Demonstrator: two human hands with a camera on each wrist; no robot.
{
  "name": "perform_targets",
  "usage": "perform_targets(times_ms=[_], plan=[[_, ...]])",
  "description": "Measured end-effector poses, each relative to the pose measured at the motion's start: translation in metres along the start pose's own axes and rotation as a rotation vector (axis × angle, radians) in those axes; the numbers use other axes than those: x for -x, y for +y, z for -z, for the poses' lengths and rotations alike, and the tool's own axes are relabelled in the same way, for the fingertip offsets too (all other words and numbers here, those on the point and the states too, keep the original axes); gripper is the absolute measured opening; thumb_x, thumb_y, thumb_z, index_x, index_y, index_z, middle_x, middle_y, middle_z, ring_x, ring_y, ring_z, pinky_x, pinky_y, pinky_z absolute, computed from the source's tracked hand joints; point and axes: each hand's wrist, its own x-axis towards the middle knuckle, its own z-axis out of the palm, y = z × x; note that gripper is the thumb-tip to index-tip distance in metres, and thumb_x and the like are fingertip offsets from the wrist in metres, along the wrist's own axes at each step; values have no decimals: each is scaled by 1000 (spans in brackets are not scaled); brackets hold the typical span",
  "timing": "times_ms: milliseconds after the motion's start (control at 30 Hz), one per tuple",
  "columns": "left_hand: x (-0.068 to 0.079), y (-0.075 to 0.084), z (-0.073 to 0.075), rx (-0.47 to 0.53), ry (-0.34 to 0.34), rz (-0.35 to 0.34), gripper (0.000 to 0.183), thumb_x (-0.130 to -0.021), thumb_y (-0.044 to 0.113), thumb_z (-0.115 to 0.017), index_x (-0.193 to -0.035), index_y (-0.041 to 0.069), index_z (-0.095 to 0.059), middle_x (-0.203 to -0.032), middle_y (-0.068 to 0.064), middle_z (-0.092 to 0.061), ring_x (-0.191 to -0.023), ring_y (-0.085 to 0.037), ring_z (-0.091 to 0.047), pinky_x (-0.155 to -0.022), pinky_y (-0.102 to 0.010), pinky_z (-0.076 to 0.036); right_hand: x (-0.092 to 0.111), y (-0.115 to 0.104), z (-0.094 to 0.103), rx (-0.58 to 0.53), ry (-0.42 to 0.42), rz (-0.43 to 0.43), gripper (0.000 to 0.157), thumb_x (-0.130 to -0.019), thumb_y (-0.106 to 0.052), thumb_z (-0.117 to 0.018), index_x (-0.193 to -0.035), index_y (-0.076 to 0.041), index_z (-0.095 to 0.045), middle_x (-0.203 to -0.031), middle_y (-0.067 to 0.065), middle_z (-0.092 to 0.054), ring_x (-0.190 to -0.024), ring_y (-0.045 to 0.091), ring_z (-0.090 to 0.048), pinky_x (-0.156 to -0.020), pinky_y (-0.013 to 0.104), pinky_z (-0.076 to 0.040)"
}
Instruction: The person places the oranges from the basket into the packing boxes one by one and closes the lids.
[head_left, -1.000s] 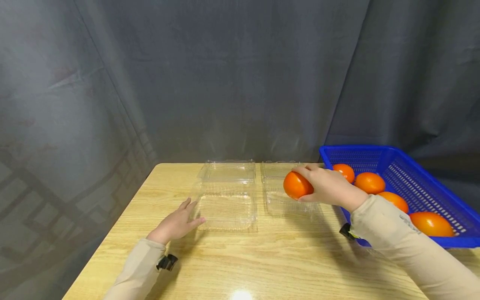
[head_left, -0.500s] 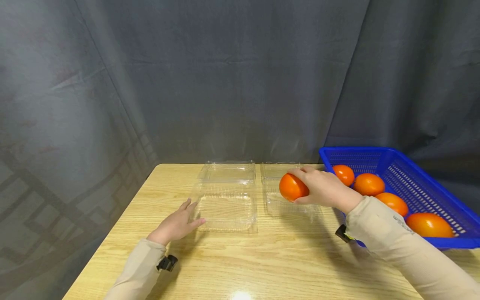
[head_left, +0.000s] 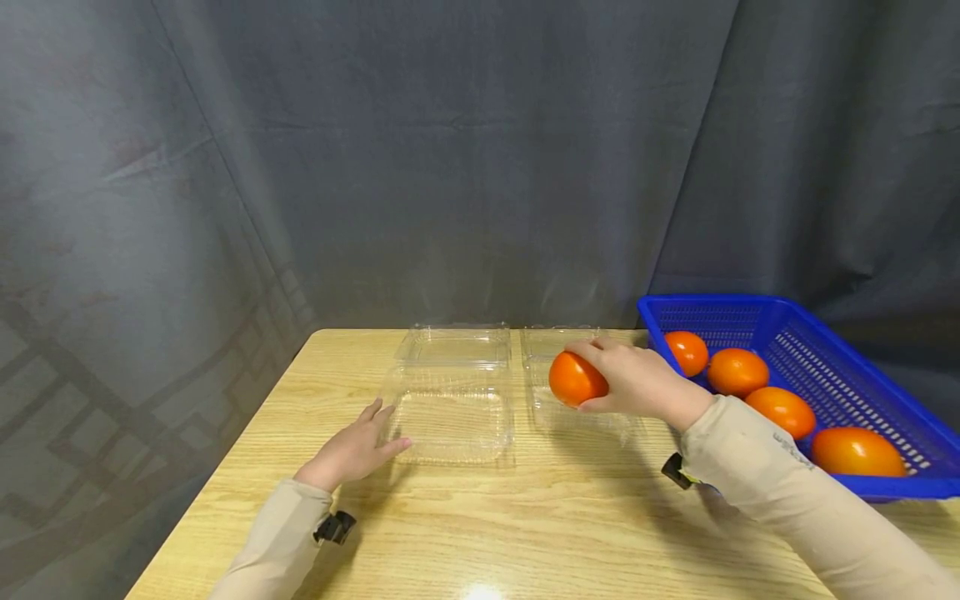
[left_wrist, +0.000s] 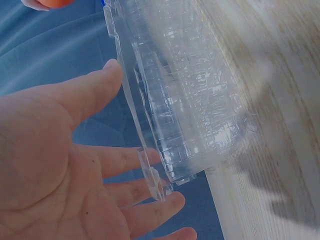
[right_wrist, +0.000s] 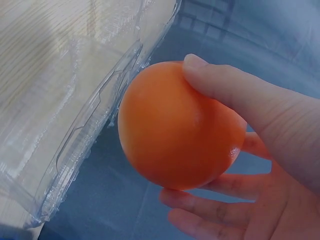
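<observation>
My right hand [head_left: 637, 379] grips a smooth round orange [head_left: 577, 379], thumb on one side and fingers on the other. It is held above the right clear plastic clamshell box [head_left: 585, 427], whose lid is folded back. In the right wrist view, the orange [right_wrist: 175, 125] fills the middle, with the thumb across its upper side. My left hand [head_left: 348, 450] has its fingers spread at the left side of another open clamshell box [head_left: 450, 460]. The left wrist view shows thumb and fingertips right at the rim of that box [left_wrist: 175, 90].
A blue perforated basket [head_left: 712, 297] holding several more oranges [head_left: 738, 372] stands at the right of the wooden table [head_left: 480, 533]. A dark grey curtain [head_left: 480, 167] hangs close behind the table's back edge.
My right hand has moved a little left with the orange, away from the basket and farther over the right box. The left hand has stayed in place.
</observation>
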Motion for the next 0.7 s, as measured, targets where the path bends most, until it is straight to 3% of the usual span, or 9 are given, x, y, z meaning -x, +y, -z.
perform_targets(times_ms=[267, 700], plan=[[0, 0, 0, 3, -2, -1, 73, -90, 46, -48, -140, -2, -28, -148, -28, -16, -122, -47, -41, -96, -59, -36, -2, -4, -2, -5, -10, -9, 68, -62, -38, -80, -121, -16, -54, -107, 15, -60, -75, 30, -62, -59, 41, -51], [1, 1, 1, -6, -2, -6, 72, -90, 46, -49, -140, -4, -29, -147, -29, -18, -121, -47, -42, -96, -58, -37, -5, -10, -7, -17, -25, 5, 70, -62, -42, -80, -122, -16, -53, -108, 12, -60, -78, 27, -62, -61, 41, -51]])
